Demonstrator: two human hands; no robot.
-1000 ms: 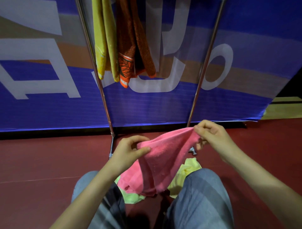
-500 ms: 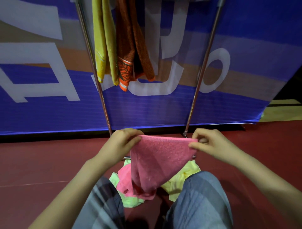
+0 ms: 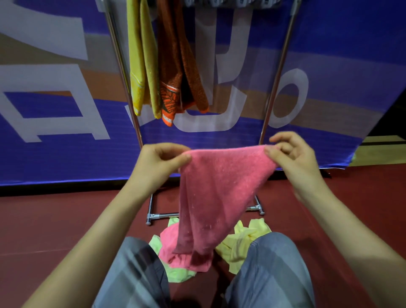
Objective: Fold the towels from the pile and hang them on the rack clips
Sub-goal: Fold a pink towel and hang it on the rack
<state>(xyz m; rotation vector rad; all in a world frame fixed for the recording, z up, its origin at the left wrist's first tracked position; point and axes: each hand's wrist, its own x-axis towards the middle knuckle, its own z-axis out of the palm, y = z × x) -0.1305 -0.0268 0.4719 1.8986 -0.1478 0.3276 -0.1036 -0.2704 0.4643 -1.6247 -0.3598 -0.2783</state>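
Note:
A pink towel (image 3: 217,193) hangs stretched between my hands, its lower end drooping onto the pile. My left hand (image 3: 159,163) pinches its left top corner. My right hand (image 3: 290,157) pinches the right top corner. Below, between my knees, lies the pile (image 3: 241,244) of yellow-green and pink towels on the red floor. A metal rack (image 3: 273,88) stands just behind. From its top hang a yellow towel (image 3: 142,63) and an orange towel (image 3: 178,70). Grey clips (image 3: 230,2) show along the rack's top bar at the frame's upper edge.
A blue banner (image 3: 55,143) with white letters stands close behind the rack. The rack's base bars (image 3: 158,215) rest on the red floor just beyond the pile. My knees (image 3: 274,263) in grey trousers flank the pile.
Both hands have risen and spread apart, pulling the pink towel's top edge taut and lifting most of it off the pile. The view has tilted up, showing the clips.

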